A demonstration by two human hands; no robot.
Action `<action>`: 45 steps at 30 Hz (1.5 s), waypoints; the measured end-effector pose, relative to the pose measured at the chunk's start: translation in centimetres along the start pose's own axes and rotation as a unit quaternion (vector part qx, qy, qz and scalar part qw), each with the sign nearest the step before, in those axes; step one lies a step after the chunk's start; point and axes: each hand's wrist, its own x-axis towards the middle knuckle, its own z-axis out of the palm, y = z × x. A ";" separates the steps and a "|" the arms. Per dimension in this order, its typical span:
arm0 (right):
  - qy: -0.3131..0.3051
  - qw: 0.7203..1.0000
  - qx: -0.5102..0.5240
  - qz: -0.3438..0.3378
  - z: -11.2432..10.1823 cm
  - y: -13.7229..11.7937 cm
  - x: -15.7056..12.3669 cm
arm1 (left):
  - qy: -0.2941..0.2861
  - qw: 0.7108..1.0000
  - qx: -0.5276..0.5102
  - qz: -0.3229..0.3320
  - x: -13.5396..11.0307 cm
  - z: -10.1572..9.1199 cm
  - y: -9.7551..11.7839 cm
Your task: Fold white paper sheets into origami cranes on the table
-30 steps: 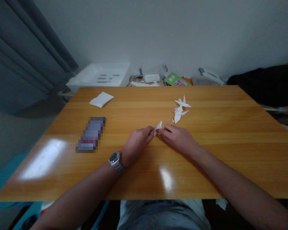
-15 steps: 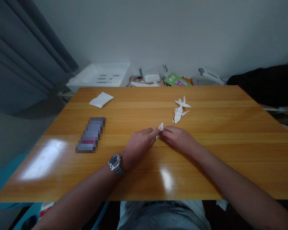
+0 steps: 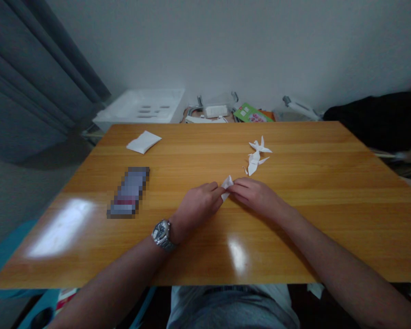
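A small folded piece of white paper (image 3: 227,182) lies at the middle of the wooden table, between my two hands. My left hand (image 3: 202,201), with a metal watch (image 3: 162,234) on its wrist, has its fingers closed on the paper's left side. From the right, the fingertips of my right hand (image 3: 251,192) pinch the paper's other edge. Just beyond my right hand lie two folded white paper cranes (image 3: 254,162), close together and touching or nearly so. My fingers cover part of the paper, so its full shape is hidden.
A phone with a blurred screen (image 3: 129,192) lies to the left on the table (image 3: 185,151). Behind it is a flat stack of white paper (image 3: 144,142). Past the far edge stand a white foam tray (image 3: 150,107), a green booklet (image 3: 251,113) and a black cloth item (image 3: 373,121).
My fingers have drawn slightly apart, and more of the white paper shows between them. Both hands stay at the same place on the table.
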 end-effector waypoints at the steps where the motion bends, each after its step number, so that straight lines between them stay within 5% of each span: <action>1: 0.001 1.000 0.001 -0.003 0.1 0.1 0.0 | -0.002 1.000 -0.002 -0.002 0.0 0.0 0.1; 10: -0.025 0.997 -0.059 -0.038 0.1 0.0 0.0 | 0.006 0.999 -0.046 -0.003 0.2 0.4 0.1; 17: -0.026 0.996 -0.068 -0.051 -0.4 -0.8 0.3 | 0.050 0.978 -0.175 -0.103 0.4 1.7 -0.3; 23: -0.019 0.997 -0.039 -0.059 -0.4 -1.1 0.3 | 0.030 0.980 -0.185 -0.070 1.0 1.3 -0.4; 45: -0.025 0.996 -0.037 -0.071 -0.7 -1.3 0.3 | 0.039 0.964 -0.240 -0.108 1.2 1.3 -0.9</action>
